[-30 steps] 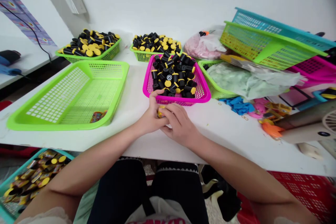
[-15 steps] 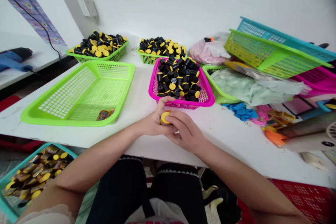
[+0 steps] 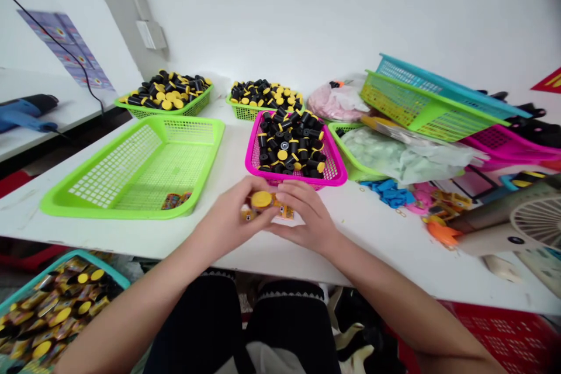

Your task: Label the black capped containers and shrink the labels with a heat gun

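1. A yellow-capped roll (image 3: 262, 201) is held in the closed left hand (image 3: 228, 219), just before the pink basket (image 3: 337, 170).
2. The right hand's (image 3: 307, 219) fingers seem curled round its printed wrapper (image 3: 286, 211), though blurred.

Bright even light, hands motion-blurred, edges bowed by wide lens

The left hand (image 3: 228, 219) is blurred and covers most of the yellow-capped piece (image 3: 262, 201) it holds. The fan (image 3: 537, 225) and teal bin (image 3: 52, 304) are cut off by the picture's edges. The wrapper (image 3: 175, 200) print is too small to read.
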Tool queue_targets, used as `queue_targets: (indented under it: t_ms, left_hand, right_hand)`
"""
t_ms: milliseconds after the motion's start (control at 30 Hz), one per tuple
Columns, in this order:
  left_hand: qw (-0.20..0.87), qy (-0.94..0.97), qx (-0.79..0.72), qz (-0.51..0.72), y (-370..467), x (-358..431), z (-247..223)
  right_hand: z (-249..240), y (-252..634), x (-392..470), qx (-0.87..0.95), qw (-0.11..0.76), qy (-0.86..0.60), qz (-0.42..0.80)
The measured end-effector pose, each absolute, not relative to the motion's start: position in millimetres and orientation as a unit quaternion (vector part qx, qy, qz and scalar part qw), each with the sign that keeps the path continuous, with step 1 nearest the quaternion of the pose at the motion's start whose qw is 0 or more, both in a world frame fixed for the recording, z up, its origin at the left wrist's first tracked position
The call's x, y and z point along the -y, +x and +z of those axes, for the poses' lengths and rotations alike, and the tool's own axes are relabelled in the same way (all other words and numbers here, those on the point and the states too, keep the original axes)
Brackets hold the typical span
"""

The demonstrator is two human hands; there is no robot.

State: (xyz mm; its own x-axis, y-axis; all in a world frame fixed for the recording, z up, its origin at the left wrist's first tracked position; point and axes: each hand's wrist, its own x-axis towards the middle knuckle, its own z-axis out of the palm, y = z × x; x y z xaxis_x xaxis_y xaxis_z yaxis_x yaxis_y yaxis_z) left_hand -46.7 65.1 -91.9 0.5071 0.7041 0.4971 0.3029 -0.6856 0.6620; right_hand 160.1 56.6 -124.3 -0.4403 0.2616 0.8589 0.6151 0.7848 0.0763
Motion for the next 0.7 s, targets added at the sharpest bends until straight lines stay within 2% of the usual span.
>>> queue_targets:
  t_ms: [67, 133, 200, 267, 333, 367, 500, 700]
  left_hand:
    - [0.173, 0.824, -0.392, 0.371, -76.6, -55.6, -75.2]
    - [0.114, 0.796, -0.496, 0.328, -113.7, -59.5, -60.1]
    - [0.086, 0.750, -0.601, 0.262, -151.4, -74.0, -49.4]
    - [0.088, 0.726, -0.656, 0.189, -183.0, -92.4, -44.6]
    - [0.093, 0.730, -0.668, 0.113, -204.4, -109.0, -45.8]
    - [0.096, 0.733, -0.670, 0.073, -210.7, -116.1, -48.3]
    - [0.113, 0.739, -0.664, -0.032, -213.7, -138.9, -64.9]
    - [0.157, 0.756, -0.629, -0.090, -208.4, -159.9, -74.7]
  right_hand:
    - [-109.8, 172.8, -67.3, 0.810, 0.444, -0.339, -0.177]
    - [-94.4, 192.1, -86.8, 0.774, 0.394, -0.471, -0.155]
    - [-82.8, 213.1, -112.3, 0.721, 0.291, -0.616, -0.129]
    - [-77.4, 228.7, -137.2, 0.687, 0.133, -0.711, -0.074]
    - [-77.3, 235.6, -155.2, 0.679, 0.055, -0.732, -0.020]
    - [-78.3, 236.2, -160.6, 0.682, 0.046, -0.730, -0.007]
    - [-84.3, 233.8, -161.1, 0.678, 0.144, -0.720, -0.021]
    - [-102.2, 239.6, -134.9, 0.660, 0.453, -0.594, -0.077]
